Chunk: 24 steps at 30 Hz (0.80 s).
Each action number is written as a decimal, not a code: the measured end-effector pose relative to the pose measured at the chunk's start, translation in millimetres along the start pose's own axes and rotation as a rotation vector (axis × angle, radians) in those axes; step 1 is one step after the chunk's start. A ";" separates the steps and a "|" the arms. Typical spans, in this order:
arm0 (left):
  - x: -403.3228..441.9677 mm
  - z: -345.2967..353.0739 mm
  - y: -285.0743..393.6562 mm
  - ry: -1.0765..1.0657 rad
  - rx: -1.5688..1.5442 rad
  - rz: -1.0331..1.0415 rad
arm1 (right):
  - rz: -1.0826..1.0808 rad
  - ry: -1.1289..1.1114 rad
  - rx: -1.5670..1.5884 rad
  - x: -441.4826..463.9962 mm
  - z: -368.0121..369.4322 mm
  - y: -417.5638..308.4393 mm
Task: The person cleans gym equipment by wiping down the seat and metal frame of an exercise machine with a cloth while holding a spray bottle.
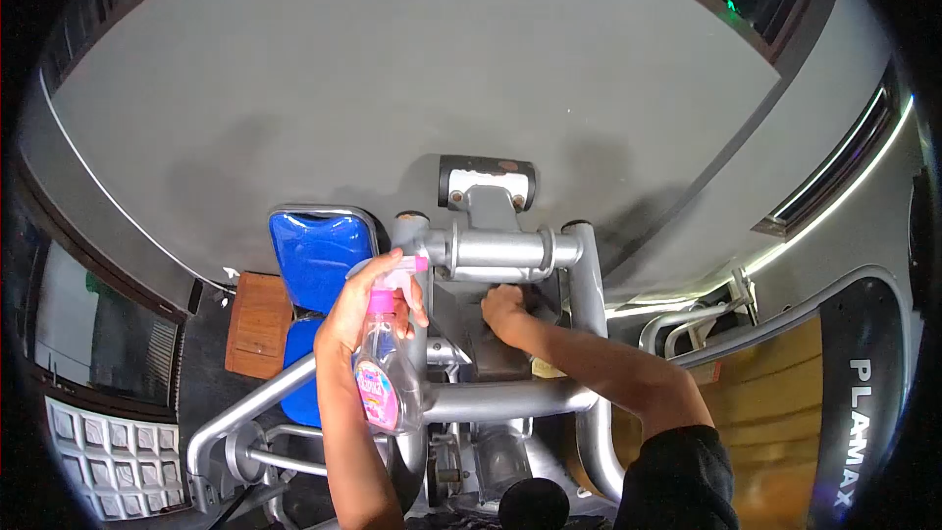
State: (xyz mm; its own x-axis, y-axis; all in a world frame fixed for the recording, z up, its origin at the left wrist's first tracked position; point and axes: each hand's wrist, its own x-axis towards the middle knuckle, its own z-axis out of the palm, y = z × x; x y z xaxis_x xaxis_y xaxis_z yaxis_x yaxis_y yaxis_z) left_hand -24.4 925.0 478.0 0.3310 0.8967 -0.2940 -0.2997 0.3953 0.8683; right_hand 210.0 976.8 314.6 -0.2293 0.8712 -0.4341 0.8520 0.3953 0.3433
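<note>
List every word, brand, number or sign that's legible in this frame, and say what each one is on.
"PLAMAX": white capitals running down the dark panel at the right.
Pink label on the clear spray bottle: printed, but too small and blurred to read.
No other text is legible.

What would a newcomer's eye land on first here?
Probably the pink-topped spray bottle in the left hand, just left of centre. Next, the bright blue chair to its upper left, against grey surroundings. Then the white PLAMAX lettering on the dark panel at far right.
</note>
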 end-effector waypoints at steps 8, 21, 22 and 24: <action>-0.8 2.3 2.9 0.051 0.067 -0.056 | 0.039 -0.054 -0.106 -15.9 -25.5 -4.7; 1.1 -1.2 2.4 0.028 0.067 -0.036 | -0.257 -0.098 0.340 -112.0 -99.1 47.1; 1.6 -1.9 1.6 0.031 0.066 -0.034 | -0.313 -0.104 0.417 -115.6 -102.6 49.9; 1.2 -0.1 0.0 0.033 0.055 -0.032 | -0.334 -0.119 0.483 -119.0 -97.0 47.4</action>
State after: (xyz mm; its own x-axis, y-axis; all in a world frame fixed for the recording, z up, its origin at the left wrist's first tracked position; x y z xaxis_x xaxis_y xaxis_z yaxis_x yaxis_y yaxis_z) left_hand -24.2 926.1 477.6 0.3093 0.8902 -0.3344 -0.2394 0.4132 0.8786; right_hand 232.0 920.0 463.3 -0.4909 0.6732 -0.5531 0.8669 0.4405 -0.2334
